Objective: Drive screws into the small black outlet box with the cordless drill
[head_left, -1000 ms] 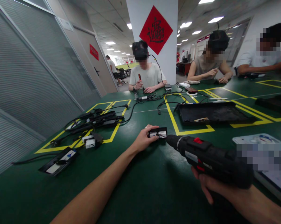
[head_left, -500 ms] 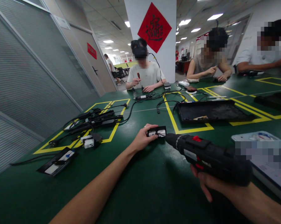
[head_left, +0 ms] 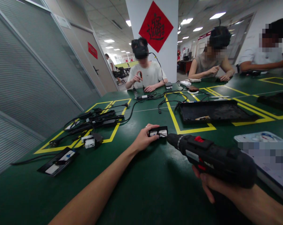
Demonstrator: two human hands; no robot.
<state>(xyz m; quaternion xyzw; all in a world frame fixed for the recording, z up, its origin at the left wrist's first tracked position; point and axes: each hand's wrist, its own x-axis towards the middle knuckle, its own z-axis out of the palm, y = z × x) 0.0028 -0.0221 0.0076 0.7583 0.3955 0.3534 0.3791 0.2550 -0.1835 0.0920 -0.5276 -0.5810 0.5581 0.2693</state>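
Observation:
My left hand (head_left: pixel 147 137) grips a small black rectangular housing with white parts inside (head_left: pixel 163 132), thumb across its front, fingers behind. It rests on the green table (head_left: pixel 141 187) with its inner side facing me. In my right hand (head_left: pixel 210 181) is a black cordless drill (head_left: pixel 209 156) with red switches, held by its handle. Its chuck points left at the housing, and the thin bit reaches into the white parts. The exact contact at the tip is too small to tell. A similar black panel with white pieces (head_left: pixel 58 162) lies off to the left.
Black cables and adapters (head_left: pixel 101 117) are heaped at the left beside a white plug block (head_left: pixel 88 141). A black tray (head_left: pixel 214 112) sits within yellow tape at the right, behind a flat box (head_left: pixel 261 137). Across the table, a person (head_left: pixel 146 73) holds a screwdriver; other people sit farther right.
My hands, the housing and the drill stay nearly in place; the drill's rear has shifted slightly right. The person opposite has raised the hand with the screwdriver a little.

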